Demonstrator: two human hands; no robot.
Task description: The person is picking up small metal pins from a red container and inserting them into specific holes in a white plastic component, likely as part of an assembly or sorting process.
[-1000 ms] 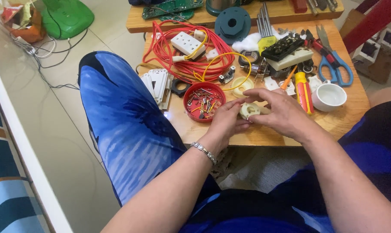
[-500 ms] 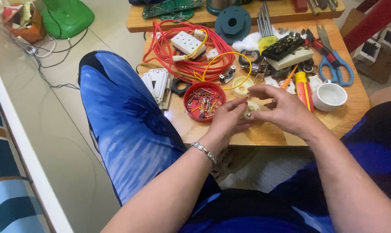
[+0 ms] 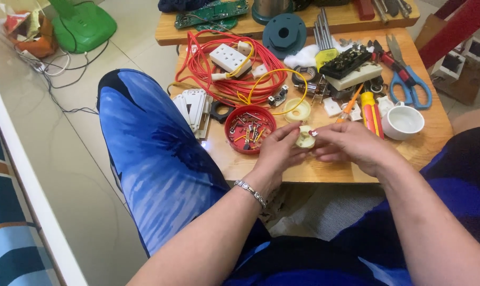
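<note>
My left hand (image 3: 280,151) and my right hand (image 3: 351,146) meet over the front of a small wooden table (image 3: 330,172). Between their fingertips they hold a small round cream plastic part (image 3: 305,139). A tiny metal piece sits at my right fingertips, touching that part. Just left of my left hand stands a red round dish (image 3: 249,127) with several small screws and metal bits. A second cream ring-shaped part (image 3: 296,109) lies on the table just behind my hands.
A coil of red cable with a white socket block (image 3: 230,59) lies at the back left. A white cup (image 3: 403,121), blue-handled scissors (image 3: 409,85), orange and yellow screwdrivers (image 3: 368,112) and a black terminal block (image 3: 346,62) are at the right. My blue-clad knee (image 3: 150,137) is left of the table.
Both hands have shifted slightly and lifted the cream part a little higher and farther from the table's front edge, turning it between the fingers.
</note>
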